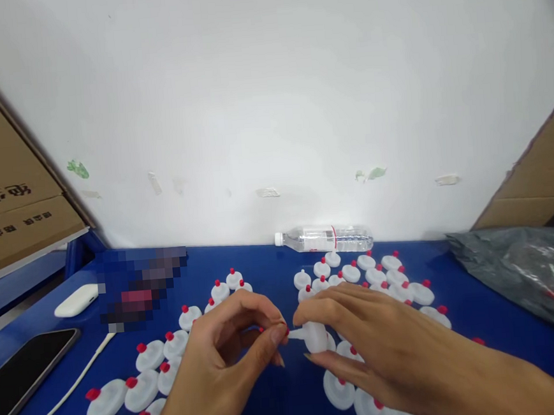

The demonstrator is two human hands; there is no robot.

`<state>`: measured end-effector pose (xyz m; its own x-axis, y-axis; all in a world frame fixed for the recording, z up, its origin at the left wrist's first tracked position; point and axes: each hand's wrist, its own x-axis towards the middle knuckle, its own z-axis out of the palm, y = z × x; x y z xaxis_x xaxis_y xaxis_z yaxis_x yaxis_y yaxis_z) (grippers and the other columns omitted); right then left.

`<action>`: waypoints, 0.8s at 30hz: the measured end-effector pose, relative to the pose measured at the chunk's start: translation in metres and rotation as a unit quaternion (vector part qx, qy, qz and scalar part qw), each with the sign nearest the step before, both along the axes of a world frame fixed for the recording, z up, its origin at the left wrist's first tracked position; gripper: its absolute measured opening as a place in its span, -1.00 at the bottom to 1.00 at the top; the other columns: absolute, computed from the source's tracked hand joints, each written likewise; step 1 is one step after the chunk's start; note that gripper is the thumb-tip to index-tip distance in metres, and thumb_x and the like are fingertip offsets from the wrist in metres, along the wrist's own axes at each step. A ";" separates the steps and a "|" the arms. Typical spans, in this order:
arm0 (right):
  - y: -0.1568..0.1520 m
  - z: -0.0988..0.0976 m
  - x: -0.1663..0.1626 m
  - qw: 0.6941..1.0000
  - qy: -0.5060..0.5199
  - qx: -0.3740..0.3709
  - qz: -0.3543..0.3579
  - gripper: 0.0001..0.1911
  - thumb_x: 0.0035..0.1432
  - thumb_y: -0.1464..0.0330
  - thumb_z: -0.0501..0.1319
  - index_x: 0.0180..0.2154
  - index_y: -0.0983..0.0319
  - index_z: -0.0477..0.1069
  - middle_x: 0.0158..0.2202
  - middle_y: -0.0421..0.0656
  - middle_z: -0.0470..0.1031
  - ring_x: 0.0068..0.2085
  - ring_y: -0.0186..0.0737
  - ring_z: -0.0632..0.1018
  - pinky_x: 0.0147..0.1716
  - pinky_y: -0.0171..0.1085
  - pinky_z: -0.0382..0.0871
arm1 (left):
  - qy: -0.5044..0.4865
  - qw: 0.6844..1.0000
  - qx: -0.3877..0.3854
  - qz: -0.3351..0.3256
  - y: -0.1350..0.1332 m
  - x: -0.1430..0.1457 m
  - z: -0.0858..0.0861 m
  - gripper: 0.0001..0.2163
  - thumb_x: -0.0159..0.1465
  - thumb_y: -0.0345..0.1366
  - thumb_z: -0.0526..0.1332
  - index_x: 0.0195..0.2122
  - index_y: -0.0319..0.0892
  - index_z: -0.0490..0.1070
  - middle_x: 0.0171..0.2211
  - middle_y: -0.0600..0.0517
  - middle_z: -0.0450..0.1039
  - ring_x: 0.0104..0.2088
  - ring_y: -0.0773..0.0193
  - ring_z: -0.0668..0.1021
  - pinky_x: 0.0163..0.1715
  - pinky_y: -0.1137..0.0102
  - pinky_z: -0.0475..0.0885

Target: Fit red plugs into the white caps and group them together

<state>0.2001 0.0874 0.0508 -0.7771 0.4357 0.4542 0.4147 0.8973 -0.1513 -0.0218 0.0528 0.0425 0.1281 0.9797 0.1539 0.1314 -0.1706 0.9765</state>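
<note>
My right hand (378, 334) grips a small white squeeze bottle (315, 337) between thumb and fingers, lying sideways with its thin nozzle to the left. At the nozzle's tip my left hand (230, 345) pinches a small red cap (287, 332) between thumb and fingertips. Whether the cap touches the nozzle, I cannot tell. Many more white bottles with red caps stand upright on both sides, such as a left bottle (142, 391) and a right bottle (339, 389). At the back of the right group, a bottle (302, 279) shows no red cap.
Everything rests on a blue table (277, 399) against a white wall. A clear water bottle (318, 239) lies along the back. At left are a phone (26, 374), a white case (76, 301) and a white cable (65, 403). A grey plastic bag (512, 266) holds red pieces at right.
</note>
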 end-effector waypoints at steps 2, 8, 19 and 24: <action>-0.001 0.000 -0.002 1.000 0.011 0.011 0.011 -0.49 0.19 0.49 0.31 0.10 0.13 0.16 -0.10 -0.18 0.56 -0.11 -0.14 0.61 -0.07 -0.13 0.56 | -0.006 1.000 -0.002 -0.001 -0.001 0.002 -0.001 -0.89 0.31 -0.24 0.33 -0.32 -0.13 0.48 -0.35 0.13 0.48 -0.44 0.43 0.56 -0.42 0.57 0.50; 0.000 0.003 -0.002 0.998 0.046 0.023 0.023 -0.64 0.30 0.44 0.22 0.08 0.17 0.19 -0.10 -0.16 0.56 -0.09 -0.21 0.60 -0.06 -0.20 0.55 | -0.021 1.000 -0.004 -0.001 -0.001 0.001 -0.001 -0.92 0.31 -0.25 0.33 -0.28 -0.11 0.49 -0.32 0.13 0.50 -0.46 0.42 0.57 -0.44 0.56 0.52; -0.001 0.002 0.000 0.995 0.070 0.063 0.024 -0.77 0.39 0.42 0.13 0.05 0.18 0.25 -0.05 -0.12 0.59 -0.02 -0.20 0.61 0.04 -0.15 0.50 | 0.025 1.000 0.008 0.005 0.002 0.001 0.000 -0.91 0.28 -0.24 0.34 -0.30 -0.11 0.61 -0.36 0.09 0.59 -0.51 0.42 0.53 -0.49 0.58 0.49; -0.001 0.004 -0.002 0.990 0.086 0.105 0.038 -0.81 0.39 0.53 0.06 -0.03 0.19 0.28 -0.06 -0.11 0.62 -0.01 -0.23 0.61 0.01 -0.19 0.52 | 0.186 0.976 0.106 0.025 0.001 -0.004 -0.011 -0.86 0.38 -0.22 0.22 -0.20 -0.06 0.59 -0.35 0.08 0.59 -0.43 0.33 0.57 -0.47 0.52 0.47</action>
<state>0.1984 0.0864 0.0552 -0.7073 0.2611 0.6569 0.3297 0.9439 -0.0202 -0.0260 0.0535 0.0319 0.1668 0.9376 0.3051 0.4841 -0.3475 0.8031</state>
